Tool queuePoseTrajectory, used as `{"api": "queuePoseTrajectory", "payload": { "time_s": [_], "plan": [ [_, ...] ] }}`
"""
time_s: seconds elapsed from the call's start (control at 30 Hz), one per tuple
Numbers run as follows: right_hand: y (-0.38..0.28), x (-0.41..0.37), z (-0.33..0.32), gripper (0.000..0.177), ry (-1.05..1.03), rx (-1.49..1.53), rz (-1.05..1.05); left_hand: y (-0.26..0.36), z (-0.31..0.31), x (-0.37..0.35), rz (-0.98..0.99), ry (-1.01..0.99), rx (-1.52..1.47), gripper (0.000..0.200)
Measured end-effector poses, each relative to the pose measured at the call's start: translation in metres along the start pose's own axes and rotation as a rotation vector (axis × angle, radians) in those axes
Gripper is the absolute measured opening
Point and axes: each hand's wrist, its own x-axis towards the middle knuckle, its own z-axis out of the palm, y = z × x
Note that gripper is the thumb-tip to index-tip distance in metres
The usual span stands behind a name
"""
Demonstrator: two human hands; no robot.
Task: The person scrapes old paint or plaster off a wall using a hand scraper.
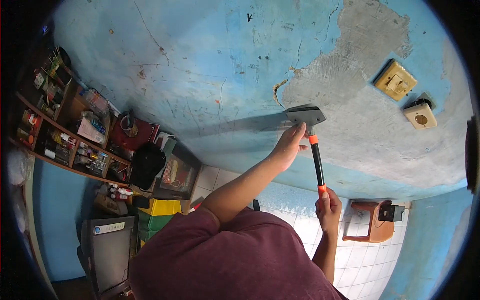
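A long-handled scraper (319, 162) with a wide grey head and a black and orange handle is held up at the wall. My left hand (290, 148) grips it close to the head, the thumb pressed on the grey metal and the other fingers partly hidden behind. Lower down, my right hand (329, 207) is wrapped round the orange end of the handle. The blade edge lies at or very near the blue wall (200, 65), just below a crack (278, 92); exact contact cannot be made out. Bare grey plaster (345, 65) spreads above and right of the head.
A yellowed light switch (396, 80) and a socket (420, 116) sit on the wall at right. Wooden shelves (75, 132) full of small items stand at left, above an old monitor (107, 255). A brown plastic chair (372, 227) rests on white floor tiles.
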Motion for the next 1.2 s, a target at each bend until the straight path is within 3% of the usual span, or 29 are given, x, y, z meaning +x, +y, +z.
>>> {"api": "queuePoseTrajectory", "payload": {
  "time_s": [0.03, 0.1, 0.27, 0.37, 0.43, 0.57, 0.63, 0.7, 0.97, 1.1, 1.17, 1.2],
  "plan": [
    [0.000, -0.001, 0.001, 0.040, -0.049, 0.000, 0.004, 0.003, 0.001, -0.003, 0.000, 0.004, 0.001, 0.043],
    [0.005, -0.004, 0.001, 0.041, -0.111, 0.046, 0.010, 0.008, 0.003, -0.009, -0.034, -0.107, -0.304, 0.039],
    [0.007, -0.016, -0.002, 0.039, -0.296, 0.128, 0.084, 0.010, 0.005, -0.023, -0.045, -0.352, -0.409, 0.038],
    [0.019, -0.020, 0.000, 0.036, -0.132, 0.077, 0.007, 0.007, 0.005, -0.024, -0.111, -0.361, -0.430, 0.040],
    [0.023, -0.022, 0.007, 0.035, -0.045, -0.001, -0.028, 0.009, 0.010, -0.029, -0.154, -0.159, -0.326, 0.039],
    [0.024, -0.026, 0.025, 0.034, 0.140, -0.219, -0.167, 0.007, 0.010, -0.037, -0.067, -0.044, -0.322, 0.039],
    [0.032, -0.024, 0.032, 0.033, 0.222, -0.318, -0.328, 0.007, 0.008, -0.041, -0.056, -0.089, -0.324, 0.039],
    [0.020, -0.027, 0.040, 0.032, 0.233, -0.401, -0.318, 0.007, 0.007, -0.045, -0.041, -0.134, -0.330, 0.039],
    [0.020, -0.026, 0.055, 0.025, 0.309, -0.518, -0.363, 0.014, -0.002, -0.049, -0.016, 0.101, 0.206, 0.043],
    [0.025, -0.018, 0.046, 0.026, 0.249, -0.556, -0.395, 0.014, -0.005, -0.046, -0.018, 0.137, 0.239, 0.042],
    [0.022, -0.015, 0.039, 0.026, -0.100, -0.020, 0.011, 0.015, -0.003, -0.045, 0.052, 0.103, 0.221, 0.044],
    [0.024, -0.014, 0.038, 0.026, -0.097, -0.022, 0.011, 0.012, -0.004, -0.043, 0.051, 0.101, 0.218, 0.044]
  ]
}}
